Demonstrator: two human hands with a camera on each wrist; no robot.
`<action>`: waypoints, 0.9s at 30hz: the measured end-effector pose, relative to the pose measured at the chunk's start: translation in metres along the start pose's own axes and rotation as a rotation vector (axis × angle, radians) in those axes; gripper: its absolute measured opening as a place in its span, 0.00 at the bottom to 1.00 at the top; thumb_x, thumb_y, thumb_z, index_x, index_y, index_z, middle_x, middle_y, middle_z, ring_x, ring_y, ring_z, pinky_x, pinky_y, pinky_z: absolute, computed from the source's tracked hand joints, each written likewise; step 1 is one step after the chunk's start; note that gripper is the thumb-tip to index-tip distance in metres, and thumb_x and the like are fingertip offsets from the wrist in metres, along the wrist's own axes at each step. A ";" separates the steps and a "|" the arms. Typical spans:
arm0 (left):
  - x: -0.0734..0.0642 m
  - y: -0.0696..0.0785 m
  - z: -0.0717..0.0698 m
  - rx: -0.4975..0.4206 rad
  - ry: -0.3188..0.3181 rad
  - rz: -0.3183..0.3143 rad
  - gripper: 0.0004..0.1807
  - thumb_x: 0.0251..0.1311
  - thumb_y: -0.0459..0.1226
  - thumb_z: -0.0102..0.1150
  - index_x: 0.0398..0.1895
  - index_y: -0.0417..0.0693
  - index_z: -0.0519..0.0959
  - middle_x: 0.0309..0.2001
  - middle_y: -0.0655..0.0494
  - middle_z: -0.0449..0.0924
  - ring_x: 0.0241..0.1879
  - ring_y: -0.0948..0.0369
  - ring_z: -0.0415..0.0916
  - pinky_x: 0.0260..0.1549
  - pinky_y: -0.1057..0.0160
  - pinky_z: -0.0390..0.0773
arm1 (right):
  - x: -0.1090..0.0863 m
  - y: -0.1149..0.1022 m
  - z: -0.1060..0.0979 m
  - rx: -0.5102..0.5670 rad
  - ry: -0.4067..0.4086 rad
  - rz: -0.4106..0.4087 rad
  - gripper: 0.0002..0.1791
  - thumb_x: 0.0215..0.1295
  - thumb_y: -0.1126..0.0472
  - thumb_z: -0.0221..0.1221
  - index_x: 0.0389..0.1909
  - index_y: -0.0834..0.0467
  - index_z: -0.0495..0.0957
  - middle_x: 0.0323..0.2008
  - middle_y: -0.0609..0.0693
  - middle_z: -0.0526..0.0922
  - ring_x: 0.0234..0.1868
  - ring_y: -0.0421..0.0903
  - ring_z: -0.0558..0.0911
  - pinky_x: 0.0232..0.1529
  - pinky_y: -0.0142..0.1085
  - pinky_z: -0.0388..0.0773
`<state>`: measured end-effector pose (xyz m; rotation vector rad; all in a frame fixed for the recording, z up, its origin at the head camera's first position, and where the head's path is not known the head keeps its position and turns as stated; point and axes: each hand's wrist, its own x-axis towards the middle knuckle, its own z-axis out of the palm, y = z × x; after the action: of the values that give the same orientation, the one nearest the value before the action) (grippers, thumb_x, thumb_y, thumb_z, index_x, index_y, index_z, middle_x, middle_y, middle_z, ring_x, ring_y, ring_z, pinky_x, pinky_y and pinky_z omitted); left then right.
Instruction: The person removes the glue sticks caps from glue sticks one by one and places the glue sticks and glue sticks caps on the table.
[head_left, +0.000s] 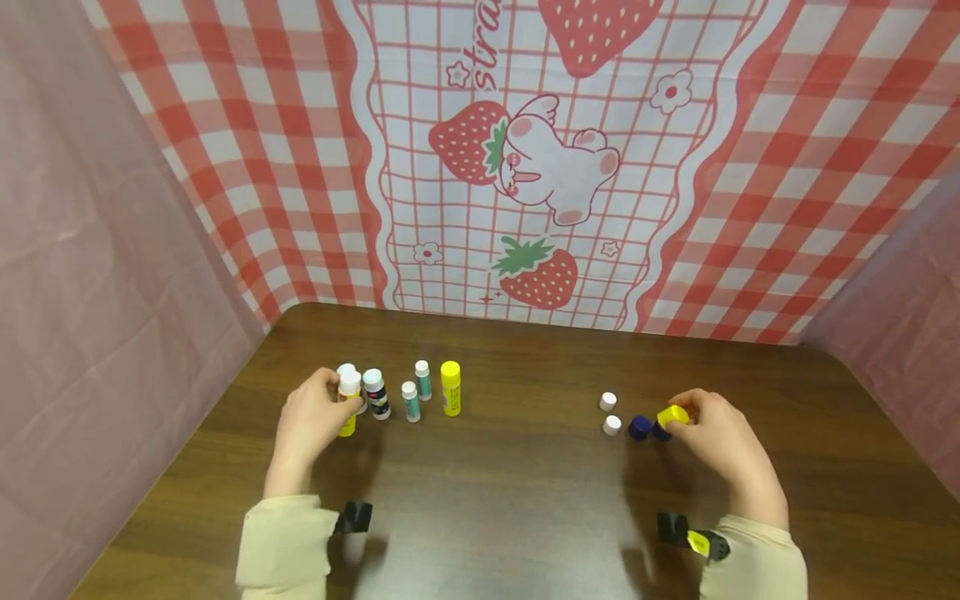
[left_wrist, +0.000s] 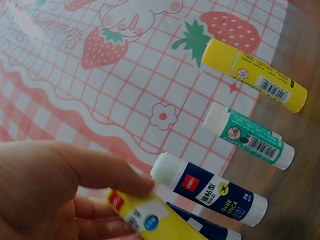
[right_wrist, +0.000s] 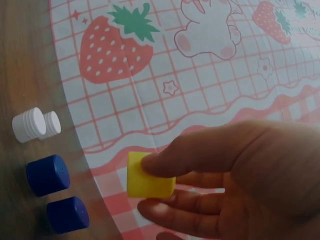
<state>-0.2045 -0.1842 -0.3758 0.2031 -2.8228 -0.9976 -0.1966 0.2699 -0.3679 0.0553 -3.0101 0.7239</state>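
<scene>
My left hand (head_left: 306,425) holds a yellow glue stick (left_wrist: 165,222), pinched between thumb and fingers; its white top shows in the head view. Right beside it stand two navy glue sticks (left_wrist: 215,192), both uncapped, one partly hidden behind the hand. Over on the right, my right hand (head_left: 716,429) pinches a yellow cap (right_wrist: 145,182) above the table. Close under that cap are two navy caps (right_wrist: 48,175), and a little to their left lie two white caps (right_wrist: 29,125).
Two small teal glue sticks (head_left: 412,402) and a capped-looking yellow glue stick (head_left: 451,390) stand upright right of the left hand. The brown wooden table (head_left: 517,483) ends at a strawberry-print cloth (head_left: 465,217) behind, with pink curtains (head_left: 112,250) at both sides.
</scene>
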 end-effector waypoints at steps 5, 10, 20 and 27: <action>-0.002 -0.001 0.001 0.000 0.030 -0.064 0.18 0.47 0.39 0.58 0.39 0.34 0.72 0.38 0.38 0.77 0.38 0.42 0.74 0.37 0.47 0.69 | -0.001 0.004 -0.001 -0.003 -0.076 0.074 0.21 0.52 0.56 0.61 0.41 0.69 0.73 0.31 0.58 0.77 0.31 0.50 0.73 0.31 0.39 0.68; -0.001 -0.004 0.002 0.004 0.025 -0.111 0.20 0.49 0.41 0.58 0.39 0.33 0.71 0.39 0.36 0.76 0.40 0.41 0.72 0.38 0.46 0.68 | -0.001 0.007 -0.003 0.002 -0.172 0.161 0.25 0.51 0.51 0.62 0.39 0.69 0.71 0.30 0.56 0.76 0.31 0.50 0.72 0.30 0.40 0.68; 0.000 -0.010 0.008 0.044 0.046 -0.123 0.18 0.47 0.39 0.54 0.37 0.32 0.71 0.38 0.34 0.76 0.40 0.38 0.72 0.37 0.45 0.68 | 0.000 0.014 0.002 0.010 -0.241 0.199 0.23 0.49 0.51 0.64 0.34 0.67 0.71 0.28 0.54 0.75 0.31 0.49 0.71 0.30 0.39 0.68; 0.001 -0.013 0.011 0.053 0.045 -0.149 0.18 0.47 0.39 0.53 0.38 0.32 0.71 0.40 0.32 0.75 0.42 0.36 0.72 0.39 0.44 0.68 | 0.004 0.021 0.011 0.051 -0.253 0.184 0.23 0.48 0.52 0.65 0.34 0.67 0.71 0.28 0.53 0.75 0.31 0.48 0.72 0.29 0.38 0.67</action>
<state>-0.2064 -0.1874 -0.3927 0.4422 -2.8295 -0.9341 -0.2015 0.2838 -0.3872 -0.1406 -3.2694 0.8706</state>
